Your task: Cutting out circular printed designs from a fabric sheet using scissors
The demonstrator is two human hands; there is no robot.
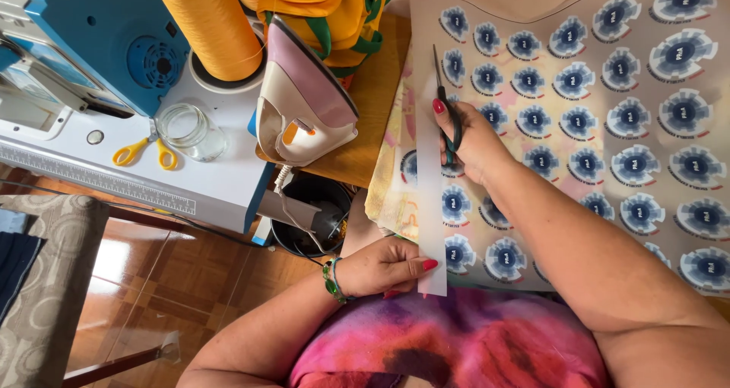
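A large translucent sheet point(608, 68) printed with rows of round blue badge emblems lies across the table in front of me. My right hand point(471, 141) grips dark-handled scissors point(445, 106), blades pointing away along the sheet's left edge. A narrow blank strip point(430, 205) runs down that edge, partly separated from the sheet. My left hand point(384, 266), with a green bead bracelet at the wrist, pinches the strip's near end just above my pink tie-dye top.
A white and pink clothes iron point(304, 99) stands on a wooden board left of the sheet. Farther left are an orange thread cone point(209, 23), a blue and white machine point(106, 38), yellow-handled scissors point(144, 151) and a glass jar point(190, 129). A chair point(46, 281) stands lower left.
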